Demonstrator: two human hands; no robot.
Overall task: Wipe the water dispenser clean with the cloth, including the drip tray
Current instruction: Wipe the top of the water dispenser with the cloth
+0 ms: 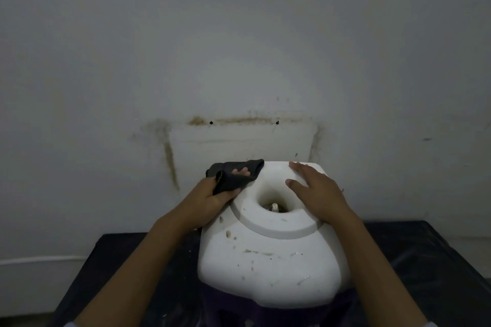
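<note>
A white water dispenser (pixel 268 260) stands in front of me, seen from above, its top speckled with dirt around a round bottle well (pixel 273 204). My left hand (pixel 212 194) holds a dark grey cloth (pixel 233 172) against the dispenser's back left corner. My right hand (pixel 316 188) lies flat with straight fingers on the top's back right side, beside the well. The drip tray is hidden from this angle.
The dispenser stands on a dark sheet-covered surface (pixel 425 260) that spreads to both sides. Right behind it rises a stained white wall (pixel 239 61) with two small holes. A pale skirting line (pixel 39 260) runs at the lower left.
</note>
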